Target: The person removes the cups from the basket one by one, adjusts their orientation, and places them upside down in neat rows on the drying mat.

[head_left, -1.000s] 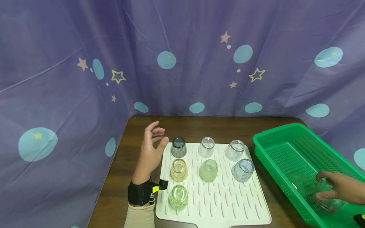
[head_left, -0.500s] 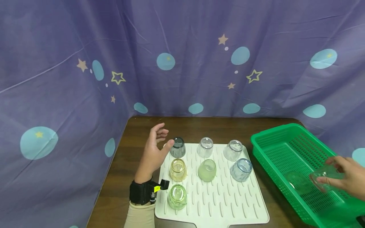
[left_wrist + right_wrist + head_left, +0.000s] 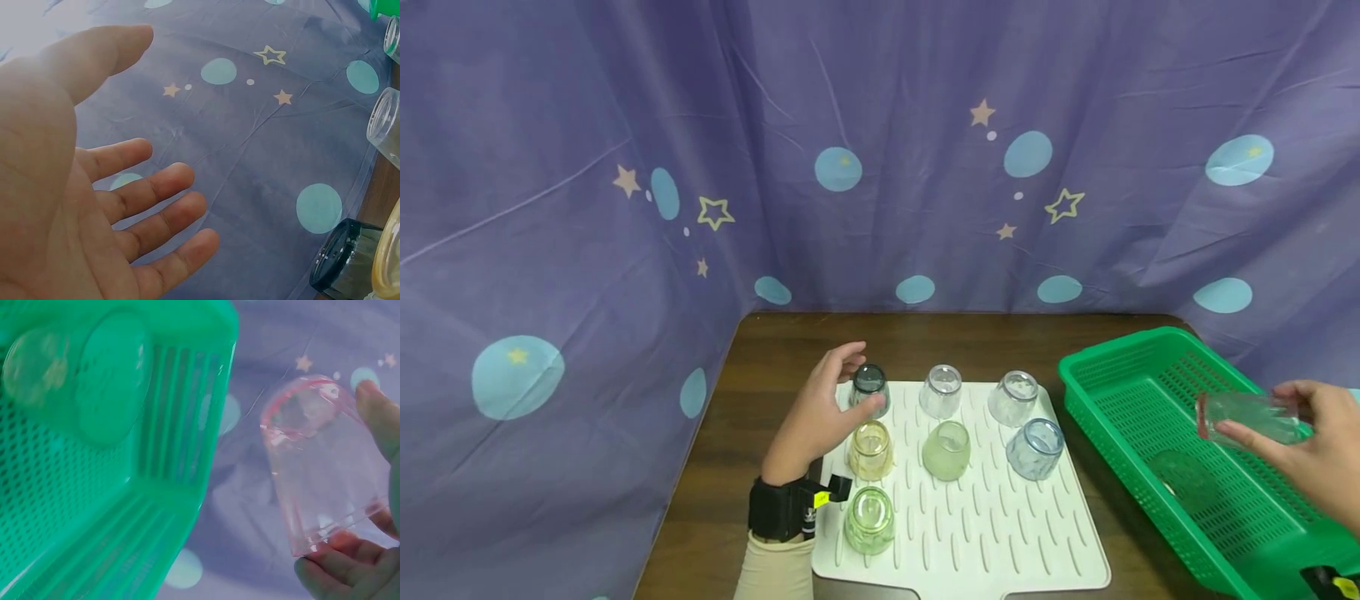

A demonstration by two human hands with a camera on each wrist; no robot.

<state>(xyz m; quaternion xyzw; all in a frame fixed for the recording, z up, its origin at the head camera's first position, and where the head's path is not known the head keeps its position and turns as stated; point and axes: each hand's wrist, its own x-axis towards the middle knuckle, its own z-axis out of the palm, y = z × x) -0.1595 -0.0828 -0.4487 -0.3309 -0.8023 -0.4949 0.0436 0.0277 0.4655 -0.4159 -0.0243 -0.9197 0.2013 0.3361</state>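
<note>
My right hand [image 3: 1318, 437] grips a clear pink-tinted glass [image 3: 1247, 417] that lies sideways in the air over the green basket [image 3: 1120, 339]. In the right wrist view, thumb and fingers hold the sides of this tumbler [image 3: 331, 465]. One more clear glass [image 3: 1183, 482] lies inside the basket. My left hand [image 3: 823, 412] has its fingers spread and holds nothing, close beside the dark grey glass [image 3: 870, 393]. That dark glass [image 3: 344, 259] also shows at the lower right of the left wrist view, apart from the fingers.
A white ridged mat [image 3: 985, 533] carries several upside-down glasses: a yellow glass [image 3: 870, 452], a green glass [image 3: 869, 521], a frosted green glass [image 3: 946, 452], a blue glass [image 3: 1034, 450] and two clear ones. Behind the wooden table [image 3: 970, 342] hangs a purple curtain [image 3: 910, 225].
My right hand has lifted the pink-tinted glass up from inside the basket and tipped it sideways. My left hand has moved slightly right, towards the dark glass.
</note>
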